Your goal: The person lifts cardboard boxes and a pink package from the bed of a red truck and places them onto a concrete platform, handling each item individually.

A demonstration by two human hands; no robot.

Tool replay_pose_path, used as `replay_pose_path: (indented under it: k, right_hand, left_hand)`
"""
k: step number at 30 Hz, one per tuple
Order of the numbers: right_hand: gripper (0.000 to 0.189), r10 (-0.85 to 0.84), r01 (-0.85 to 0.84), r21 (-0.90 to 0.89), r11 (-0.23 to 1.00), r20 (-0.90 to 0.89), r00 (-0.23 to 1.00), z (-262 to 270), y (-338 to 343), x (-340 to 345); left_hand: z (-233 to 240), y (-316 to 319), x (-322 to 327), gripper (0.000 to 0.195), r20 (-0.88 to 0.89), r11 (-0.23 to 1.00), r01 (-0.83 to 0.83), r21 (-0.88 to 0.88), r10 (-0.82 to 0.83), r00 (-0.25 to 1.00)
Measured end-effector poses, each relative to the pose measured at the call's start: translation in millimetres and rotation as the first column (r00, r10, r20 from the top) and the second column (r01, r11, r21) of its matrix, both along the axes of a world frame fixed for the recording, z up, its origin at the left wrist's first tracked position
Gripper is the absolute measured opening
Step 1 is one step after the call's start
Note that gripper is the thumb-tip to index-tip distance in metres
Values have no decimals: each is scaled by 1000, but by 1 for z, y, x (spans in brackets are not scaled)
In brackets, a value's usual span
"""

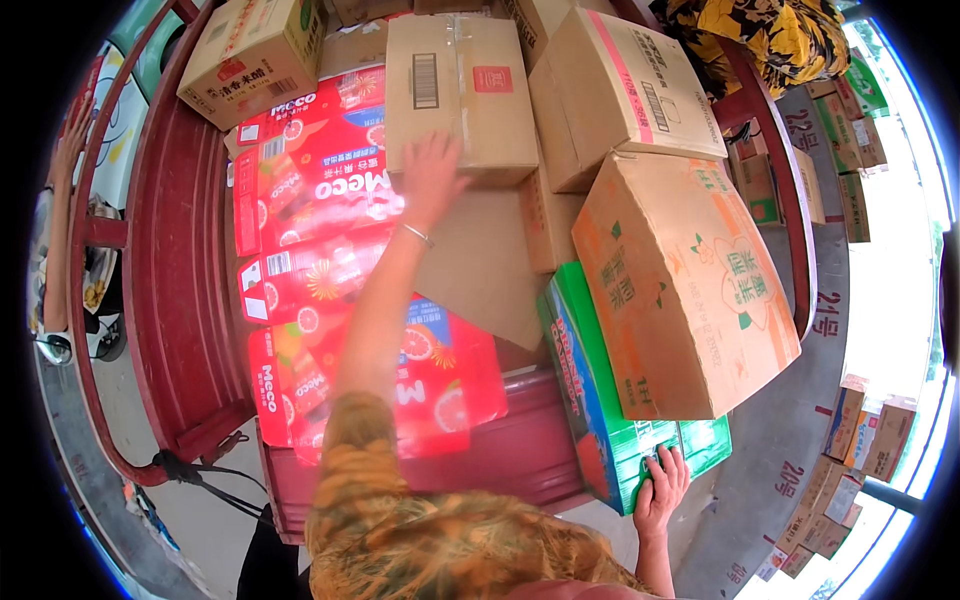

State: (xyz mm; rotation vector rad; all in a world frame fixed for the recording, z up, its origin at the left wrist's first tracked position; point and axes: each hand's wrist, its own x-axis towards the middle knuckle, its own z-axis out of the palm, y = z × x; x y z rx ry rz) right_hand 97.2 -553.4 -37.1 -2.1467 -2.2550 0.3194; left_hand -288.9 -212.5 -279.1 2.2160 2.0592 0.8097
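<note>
My left hand, with a bracelet at its wrist, lies on the near edge of a taped brown cardboard box. Its fingers look spread and slightly blurred. At the lower right, my right hand has its fingers on the end of a green carton; how firmly it holds it I cannot tell. A large carton with orange and green print rests tilted on the green one. Under my left arm lie red printed drink cartons, with bare brown cardboard beside them.
A red metal cargo bed with side rails surrounds the load. Other boxes stand at the back left and back right. Another person's arm is beyond the left rail; patterned clothing shows behind the right rail. More boxes line the floor at right.
</note>
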Motion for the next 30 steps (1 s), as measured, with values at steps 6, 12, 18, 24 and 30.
replay_pose_path:
  k: [6, 12, 18, 24, 30]
  right_hand:
    - [30, -14, 14, -2, 1000, 11, 1000, -1, -1, 1]
    - [30, -15, 15, -6, 1000, -1, 1000, 0, -2, 2]
    - [29, 1, -1, -2, 1000, -14, 1000, -1, 0, 4]
    - [29, 7, -7, 23, 1000, -6, 1000, -3, 1, 5]
    - [29, 6, -5, 39, 999, -18, 1000, -5, -1, 8]
  left_hand:
    - [-1, 4, -4, 50, -69, 999, 49, -21, -50, 996]
    - [16, 7, -10, 48, 52, 998, 19, 67, -22, 998]
    - [-10, -12, -1, 32, -166, 993, 100, 68, -88, 982]
    - [-22, -8, 17, 34, -87, 924, 192, -330, -232, 969]
    - [-34, 57, 2, 71, -174, 960, 20, -280, -71, 982]
